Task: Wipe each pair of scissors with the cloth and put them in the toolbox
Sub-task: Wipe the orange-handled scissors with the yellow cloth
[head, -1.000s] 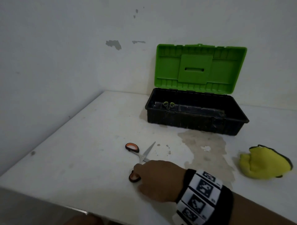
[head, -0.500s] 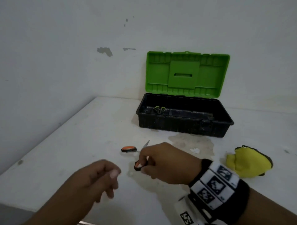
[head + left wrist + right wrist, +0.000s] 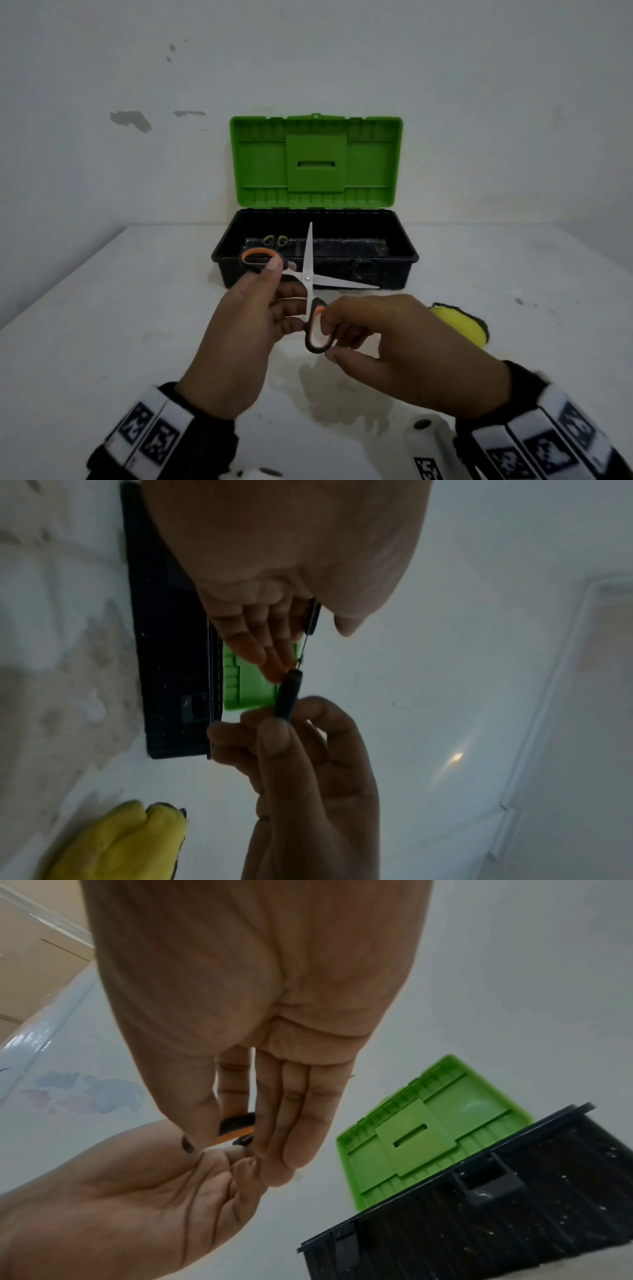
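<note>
Orange-and-black scissors hang in the air in front of the toolbox, blades spread wide, one pointing up and one to the right. My left hand pinches the upper-left handle loop between thumb and fingers. My right hand grips the lower handle loop, seen edge-on as a dark handle in the left wrist view. The black toolbox stands open with its green lid upright. Green-handled scissors lie inside. The yellow cloth lies on the table beside my right hand.
The white table meets white walls behind and to the left; its left edge runs diagonally. A brownish stain marks the surface under my hands. The toolbox's front latch faces me.
The scissors have come up off the table. My left hand has risen and taken the second handle, and the blades have spread wider apart.
</note>
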